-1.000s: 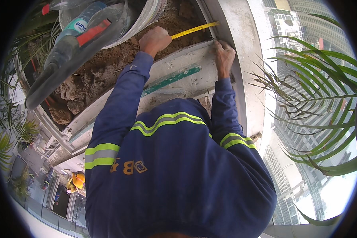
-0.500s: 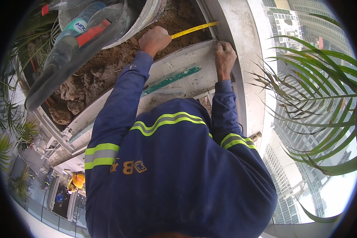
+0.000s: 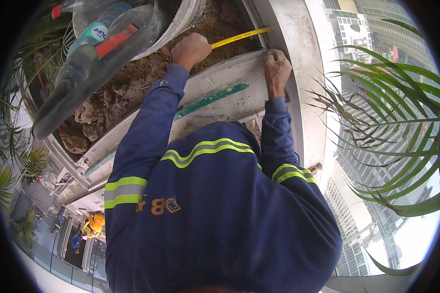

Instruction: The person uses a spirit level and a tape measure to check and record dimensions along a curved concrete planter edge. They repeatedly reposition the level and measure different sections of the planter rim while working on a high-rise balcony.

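My left hand (image 3: pixel 191 51) is closed at one end of a yellow tape measure (image 3: pixel 240 37); the case, if it is in the fist, is hidden. The blade runs out to the right over brown soil (image 3: pixel 132 73), and its far end lies at the inner edge of a pale wall (image 3: pixel 298 58). Just below that end, my right hand (image 3: pixel 277 72) is closed at the corner where a pale board (image 3: pixel 215 78) meets the wall. What its fingers hold, if anything, I cannot make out. A green strip (image 3: pixel 212 99) lies along the board between my forearms.
At upper left a white bucket (image 3: pixel 183 24) stands near my left hand, with a plastic bottle (image 3: pixel 97 32) and a dark-handled tool (image 3: pixel 63 97) by it. Palm fronds (image 3: pixel 391 107) hang beyond the wall. Far below left, people (image 3: pixel 94 224) are at work.
Both hands and the tape measure stay almost where they were. The dark-handled tool has shifted slightly in the picture.
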Available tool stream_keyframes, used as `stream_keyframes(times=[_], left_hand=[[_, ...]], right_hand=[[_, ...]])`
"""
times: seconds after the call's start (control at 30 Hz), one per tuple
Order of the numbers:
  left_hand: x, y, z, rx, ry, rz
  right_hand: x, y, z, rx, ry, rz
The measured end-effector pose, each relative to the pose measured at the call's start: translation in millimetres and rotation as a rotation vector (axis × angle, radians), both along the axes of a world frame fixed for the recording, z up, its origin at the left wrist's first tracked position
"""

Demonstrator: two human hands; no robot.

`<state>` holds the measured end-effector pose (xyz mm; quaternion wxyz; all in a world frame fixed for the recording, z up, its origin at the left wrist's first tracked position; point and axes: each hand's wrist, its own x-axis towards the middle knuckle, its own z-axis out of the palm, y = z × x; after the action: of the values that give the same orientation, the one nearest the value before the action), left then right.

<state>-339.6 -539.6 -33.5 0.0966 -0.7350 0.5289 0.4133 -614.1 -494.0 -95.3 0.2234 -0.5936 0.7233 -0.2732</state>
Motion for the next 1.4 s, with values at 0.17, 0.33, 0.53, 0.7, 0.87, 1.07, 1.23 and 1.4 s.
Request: stream_keyframes(times=[0.17,0.33,0.53,0.7,0.87,1.07,1.23,1.4], left_hand=[[2,1,-3,-0.012,0.001,-0.005],[0,0,3,0.003,0.014,0.014],[2,2,0,-0.008,0.018,0.018],[2,2,-5,0.003,0.029,0.012],[3,0,-6,0.003,0.018,0.003],[8,2,-12,0.019,0.057,0.031],[12,6,-17,0.014,0.164,0.102],[19,4,-26,-0.008,0.12,0.132]], right_hand=[[14,-22,33,0.247,0.172,0.176],[9,-42,24,0.339,0.142,0.264],[18,-53,28,0.409,0.129,0.247],[21,-56,35,0.436,0.135,0.223],[25,-57,35,0.41,0.177,0.182],[17,-66,36,0.468,0.206,0.246],[18,-82,30,0.387,0.18,0.443],[41,-99,51,0.691,0.031,0.398]])
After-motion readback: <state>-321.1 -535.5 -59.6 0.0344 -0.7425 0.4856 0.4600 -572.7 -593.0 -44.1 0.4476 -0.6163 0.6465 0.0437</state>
